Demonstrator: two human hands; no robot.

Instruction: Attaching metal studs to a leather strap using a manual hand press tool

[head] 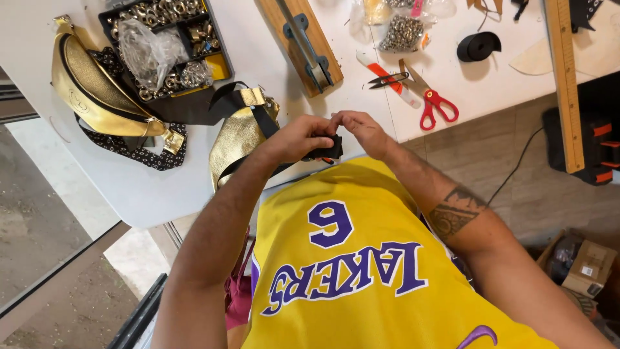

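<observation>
**Two hands, one black strap at the tabletop edge**

Both pinched shut on black strap (330,148): left hand (298,137) and right hand (363,131), fingertips meeting above it. Strap running left and away toward gold bag (236,137), left hand nearer. Beyond, on white tabletop (129,187): red scissors (431,101), parts tray (165,45), second gold bag (97,90). Tiled floor right.

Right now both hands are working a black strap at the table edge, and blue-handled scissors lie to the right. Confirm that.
Not quite: the scissors have red handles. The head view shows it. Both hands, left and right, do work the black strap at the table edge.
</observation>
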